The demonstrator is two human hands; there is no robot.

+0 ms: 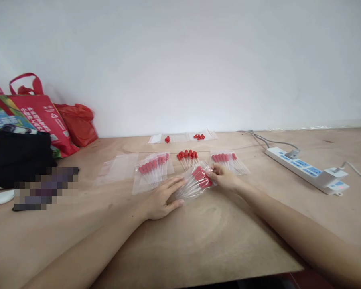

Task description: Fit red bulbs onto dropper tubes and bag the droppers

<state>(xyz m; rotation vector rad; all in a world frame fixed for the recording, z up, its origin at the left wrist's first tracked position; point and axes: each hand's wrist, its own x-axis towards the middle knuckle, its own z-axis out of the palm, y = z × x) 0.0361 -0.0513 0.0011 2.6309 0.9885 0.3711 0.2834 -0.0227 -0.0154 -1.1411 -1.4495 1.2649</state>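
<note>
A clear plastic bag point(189, 188) of droppers with red bulbs lies on the table between my hands. My right hand point(224, 176) pinches the bag's upper right edge between thumb and fingers. At the bag's left end rests my left hand point(165, 196), its fingers stretched out and its thumb apart, touching the plastic. Just behind are loose red-bulbed droppers point(188, 157) in a fanned bunch. Bagged droppers point(152, 168) lie to the left, and another dropper bag point(228, 161) lies to the right.
Flat clear bags point(120, 166) lie farther left. Near the wall are loose red bulbs point(199, 137) and clear tubes point(179, 138). A white power strip point(303, 168) with cables stands at right. Red shopping bags point(45, 116) and a black cloth item point(19, 158) occupy the left.
</note>
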